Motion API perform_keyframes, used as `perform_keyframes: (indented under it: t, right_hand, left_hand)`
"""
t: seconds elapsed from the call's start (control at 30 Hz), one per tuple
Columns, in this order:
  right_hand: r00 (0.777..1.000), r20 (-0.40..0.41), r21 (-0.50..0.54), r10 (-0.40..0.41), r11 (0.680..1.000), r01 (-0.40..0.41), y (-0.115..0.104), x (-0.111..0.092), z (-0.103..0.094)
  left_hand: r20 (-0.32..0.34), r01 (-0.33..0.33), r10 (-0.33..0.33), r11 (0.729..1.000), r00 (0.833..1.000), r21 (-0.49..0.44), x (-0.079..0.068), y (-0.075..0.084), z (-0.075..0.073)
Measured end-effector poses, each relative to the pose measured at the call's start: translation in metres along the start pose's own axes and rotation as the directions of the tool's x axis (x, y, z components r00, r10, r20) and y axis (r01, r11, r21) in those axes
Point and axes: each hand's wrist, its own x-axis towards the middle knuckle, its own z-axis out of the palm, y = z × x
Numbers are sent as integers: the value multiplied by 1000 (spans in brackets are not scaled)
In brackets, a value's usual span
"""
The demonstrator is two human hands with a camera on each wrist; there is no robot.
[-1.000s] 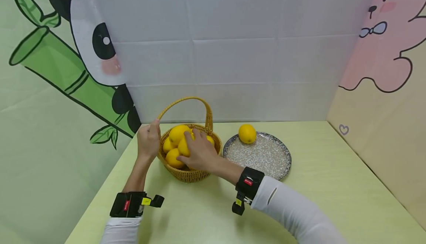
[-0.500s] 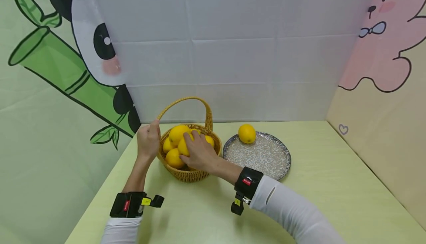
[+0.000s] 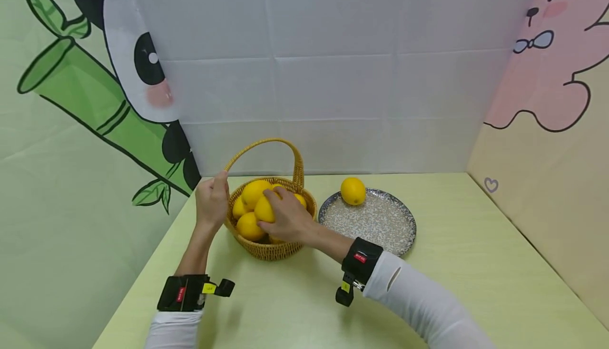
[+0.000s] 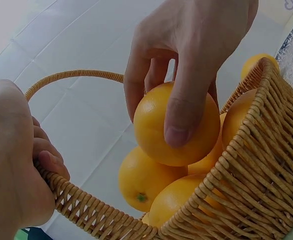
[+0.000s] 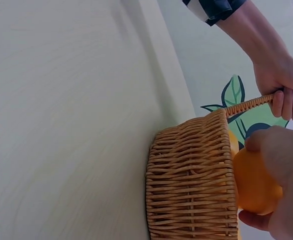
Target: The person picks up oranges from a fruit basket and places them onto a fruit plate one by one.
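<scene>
My left hand (image 3: 211, 201) grips the left side of the arched handle (image 3: 266, 141) of a wicker basket (image 3: 271, 253). Several oranges (image 3: 249, 226) are heaped inside it. Over the basket, my right hand (image 3: 291, 217) holds an orange (image 4: 151, 125) at the top of the heap, thumb on the near side and fingers on the far side. In the left wrist view that orange sits above the others, close to or touching them. The right wrist view shows it at the basket's rim, partly covered by my right hand.
To the right of the basket lies a round speckled plate (image 3: 376, 227) with a dark rim. One orange (image 3: 353, 191) rests at its back left edge. A pale wall (image 3: 333, 84) stands behind the table (image 3: 285, 306), with printed side walls left and right.
My right wrist has shifted slightly to the right, and the orange in that hand has moved barely at all. The left hand, basket and plate stay where they were.
</scene>
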Motion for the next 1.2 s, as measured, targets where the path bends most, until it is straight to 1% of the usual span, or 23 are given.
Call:
perform_keyframes:
  t: [0.17,0.3,0.43,0.57,0.67,0.8,1.0,1.2]
  right_hand:
    - [998,-41,55,-37,998,39,5,-3,-9]
    - [994,-76,68,-72,995,78,9,-6,-16]
    - [992,-100,112,-83,989,94,12,-11,-23]
    - [990,-116,175,-84,979,104,17,-20,-30]
    - [988,-126,197,-90,974,114,21,-28,-36]
    - [984,-141,200,-113,970,140,28,-38,-44]
    - [977,-148,189,-154,965,181,38,-53,-54]
    - [973,-167,197,-160,961,192,51,-67,-64]
  left_hand:
    - [3,5,-5,1000,1000,11,0,1,0]
    - [3,16,-16,1000,1000,10,-1,0,0]
    - [3,26,-26,1000,1000,5,-1,-1,0]
    - [4,21,-21,1000,1000,4,0,-1,0]
    - [9,19,-19,1000,1000,4,1,-2,1]
    - [16,24,-24,1000,1000,5,1,-2,2]
    - [3,9,-9,1000,1000,-5,2,0,1]
    - [19,15,-15,1000,1000,-10,2,0,1]
